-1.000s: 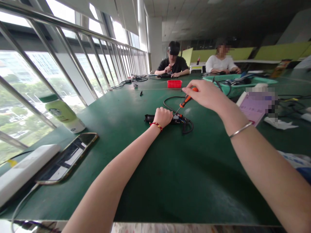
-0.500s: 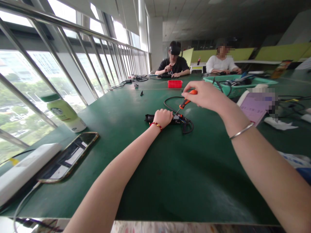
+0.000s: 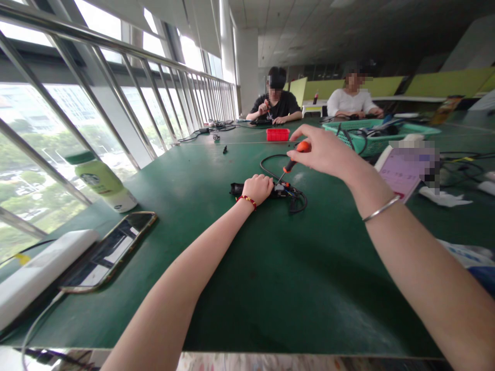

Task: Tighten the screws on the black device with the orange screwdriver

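A black device with exposed wires and orange parts (image 3: 281, 189) lies on the green table, its dark left end sticking out past my hand. My left hand (image 3: 258, 189) is wrapped over its middle, pressing it against the tabletop. Above it, my right hand (image 3: 320, 148) grips the orange and black handle of a screwdriver (image 3: 289, 166). The screwdriver slants down to the left, and its tip meets the device just beside my left fingers; the exact contact point is too small to make out. A black cable (image 3: 266, 158) loops behind the device.
To the left are a green bottle (image 3: 102, 180), a phone (image 3: 112, 252) and a white power strip (image 3: 46, 273). A red basket (image 3: 277, 135) and a green basket (image 3: 421, 130) stand farther back. A lit phone (image 3: 400, 172) leans at right. Two people (image 3: 275, 105) sit across the table.
My right hand has shifted slightly, its fingers curling differently around the screwdriver handle. My left hand and the device stay in place on the table.
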Demonstrator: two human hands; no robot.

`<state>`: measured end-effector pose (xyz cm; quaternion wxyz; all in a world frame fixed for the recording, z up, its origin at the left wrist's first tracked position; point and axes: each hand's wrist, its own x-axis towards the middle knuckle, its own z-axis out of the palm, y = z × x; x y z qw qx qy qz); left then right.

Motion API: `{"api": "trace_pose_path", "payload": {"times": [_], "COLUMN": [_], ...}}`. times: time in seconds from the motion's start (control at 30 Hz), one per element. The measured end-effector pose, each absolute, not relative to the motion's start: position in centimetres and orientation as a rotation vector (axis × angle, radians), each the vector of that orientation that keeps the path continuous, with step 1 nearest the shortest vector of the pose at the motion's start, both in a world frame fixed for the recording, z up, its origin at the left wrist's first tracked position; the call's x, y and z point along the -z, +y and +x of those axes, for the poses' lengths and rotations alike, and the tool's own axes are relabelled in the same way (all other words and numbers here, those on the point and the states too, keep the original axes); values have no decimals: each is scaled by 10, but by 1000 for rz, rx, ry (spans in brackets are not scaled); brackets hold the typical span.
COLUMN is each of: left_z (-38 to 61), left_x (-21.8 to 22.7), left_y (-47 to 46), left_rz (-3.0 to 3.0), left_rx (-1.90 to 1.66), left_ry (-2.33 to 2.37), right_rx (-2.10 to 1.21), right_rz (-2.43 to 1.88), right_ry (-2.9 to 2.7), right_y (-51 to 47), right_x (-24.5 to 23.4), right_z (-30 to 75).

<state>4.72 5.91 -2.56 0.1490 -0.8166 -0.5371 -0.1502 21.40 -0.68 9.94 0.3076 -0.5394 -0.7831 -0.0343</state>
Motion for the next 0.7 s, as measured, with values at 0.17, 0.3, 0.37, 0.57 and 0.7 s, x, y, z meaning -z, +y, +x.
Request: {"api": "trace_pose_path", "payload": {"times": [0.17, 0.3, 0.37, 0.57, 0.7], "left_z": [47, 47, 47, 47, 47], "left_x": [26, 26, 27, 26, 25], "left_y": [59, 59, 60, 60, 58], "left_rz": [-2345, -2349, -2347, -2348, -2348], "left_rx": [441, 440, 441, 451, 439], "left_ry": [-1552, -1553, -1551, -1550, -1561], "right_rx": [109, 93, 108, 176, 161], "right_rz": [-1410, -1502, -1508, -1445, -1475], "right_ry": [-2082, -2121, -2110, -2062, -2077], "right_y": [-5, -7, -6, -2, -2], "right_x": [-99, -99, -98, -94, -95], "right_z": [215, 214, 214, 214, 214]}}
